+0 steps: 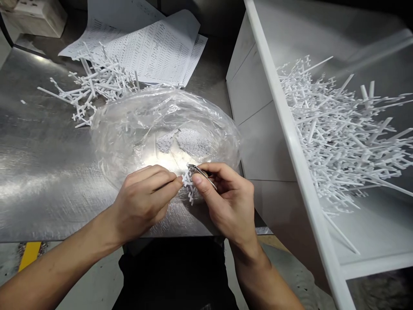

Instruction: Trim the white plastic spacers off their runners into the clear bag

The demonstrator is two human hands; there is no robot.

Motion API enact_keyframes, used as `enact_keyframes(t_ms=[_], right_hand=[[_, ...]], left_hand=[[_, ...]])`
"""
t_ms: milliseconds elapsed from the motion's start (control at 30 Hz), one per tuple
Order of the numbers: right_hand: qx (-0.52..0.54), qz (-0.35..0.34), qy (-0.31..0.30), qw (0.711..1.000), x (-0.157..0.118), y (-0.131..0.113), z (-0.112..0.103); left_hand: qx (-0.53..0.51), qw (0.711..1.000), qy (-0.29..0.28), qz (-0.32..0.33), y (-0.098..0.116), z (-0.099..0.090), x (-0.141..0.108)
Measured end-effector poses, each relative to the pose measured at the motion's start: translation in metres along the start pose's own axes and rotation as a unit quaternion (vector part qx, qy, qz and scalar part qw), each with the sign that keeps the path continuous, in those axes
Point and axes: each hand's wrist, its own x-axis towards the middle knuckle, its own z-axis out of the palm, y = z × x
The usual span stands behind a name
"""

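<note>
My left hand (151, 196) pinches a small white branched plastic sprue (187, 178) between thumb and fingertips. My right hand (226, 189) is closed around a silver nail clipper (204, 175), its jaw end up against the sprue. Both hands work close together over the near edge of a clear plastic bag (135, 125). The bag lies spread open on the metal table (48, 172). Inside it is a heap of tiny whitish pieces (193, 142), too small to make out singly. My fingers partly cover the sprue and the clipper.
A pile of white sprues (103, 77) lies behind the bag at the left. Printed sheets (151, 47) rest at the back. To the right stands a tall-walled white bin (267, 64) holding many more sprues (342, 137). A power socket box (41, 17) sits far left.
</note>
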Motion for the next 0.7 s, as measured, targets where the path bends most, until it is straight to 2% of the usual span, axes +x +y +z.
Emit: enact_keyframes(t_ms=[200,700], right_hand=[[-0.001,0.015,-0.002,1.000,-0.0001,0.0011,-0.0021],[0.007,-0.002,0.002,1.000,0.0022,-0.0010,-0.0006]], left_hand=[[-0.014,1.000,0.006,0.002,-0.0013,-0.0011,0.0007],[-0.039,0.999,-0.005,-0.003,-0.0022,-0.0048,0.0030]])
